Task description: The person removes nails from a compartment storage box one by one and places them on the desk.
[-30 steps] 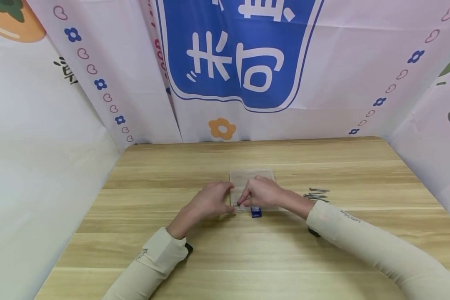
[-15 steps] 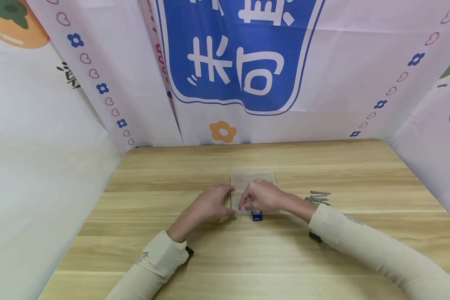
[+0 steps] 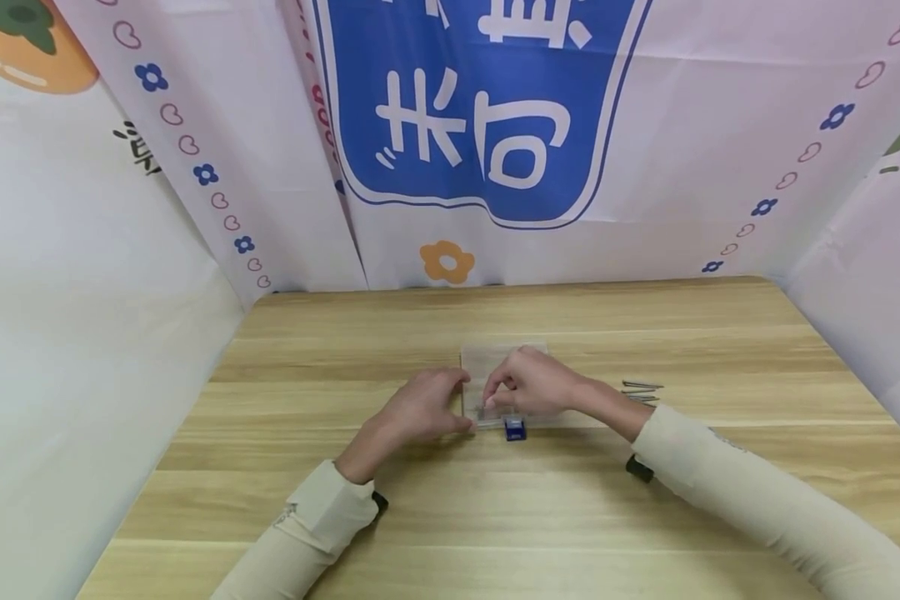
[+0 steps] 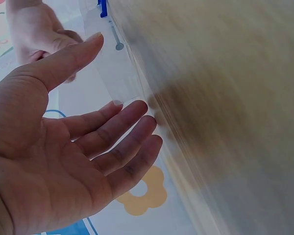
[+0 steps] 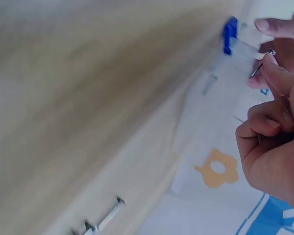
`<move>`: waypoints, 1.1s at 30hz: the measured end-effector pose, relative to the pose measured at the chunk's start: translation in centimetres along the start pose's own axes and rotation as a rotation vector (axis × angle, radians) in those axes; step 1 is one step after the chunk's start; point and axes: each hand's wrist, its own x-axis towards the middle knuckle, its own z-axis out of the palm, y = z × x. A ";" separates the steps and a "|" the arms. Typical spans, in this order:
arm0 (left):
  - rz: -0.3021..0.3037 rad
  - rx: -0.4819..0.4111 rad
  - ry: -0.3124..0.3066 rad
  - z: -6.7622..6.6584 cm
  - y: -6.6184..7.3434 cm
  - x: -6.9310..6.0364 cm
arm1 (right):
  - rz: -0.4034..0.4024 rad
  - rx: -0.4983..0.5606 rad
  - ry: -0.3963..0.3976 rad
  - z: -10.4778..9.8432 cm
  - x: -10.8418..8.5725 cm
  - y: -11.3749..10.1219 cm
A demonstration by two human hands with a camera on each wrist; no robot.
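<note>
A flat clear plastic box (image 3: pixel 474 362) lies mid-table, with a blue latch (image 3: pixel 515 429) on its near edge. My left hand (image 3: pixel 423 404) stands at the box's left side, thumb and fingers spread with nothing between them; whether the fingertips touch it I cannot tell. Over the box, my right hand (image 3: pixel 536 382) pinches a nail (image 5: pixel 257 71) between thumb and forefinger, its other fingers curled. Another nail (image 4: pixel 116 38) shows at the box, close to the latch. A thin dark line (image 5: pixel 238 118) shows beside the curled fingers; what it is stays unclear.
Several loose nails (image 3: pixel 641 392) lie on the wooden table (image 3: pixel 450 508) to the right, partly hidden behind my right forearm. A printed white cloth (image 3: pixel 645 242) rises along the table's far edge, and more cloth hangs at both sides.
My right hand dipped towards the box's near edge, then rose slightly and shifted right. The left hand keeps its place beside the box. The view has tilted a little.
</note>
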 end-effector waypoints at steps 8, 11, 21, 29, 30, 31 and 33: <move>-0.009 0.004 0.005 0.1 0.1 0.0 | 0.050 0.004 0.035 -1.8 -1.7 0.6; -0.013 0.006 0.007 0.1 0.2 0.0 | 0.065 0.015 0.045 -2.2 -2.4 1.1; -0.014 0.012 0.005 0.2 0.1 -0.1 | 0.095 0.009 0.076 -2.6 -4.6 2.6; -0.003 0.022 0.006 0.1 0.0 -0.1 | 0.142 -0.001 0.095 -3.1 -6.6 3.7; -0.002 0.022 0.005 0.1 0.1 -0.2 | 0.151 -0.001 0.098 -3.2 -6.8 3.9; -0.001 0.021 0.005 0.1 0.1 -0.2 | 0.161 -0.002 0.101 -3.3 -7.1 4.0; 0.001 0.019 0.004 0.1 0.1 -0.2 | 0.182 0.000 0.109 -3.5 -7.6 4.3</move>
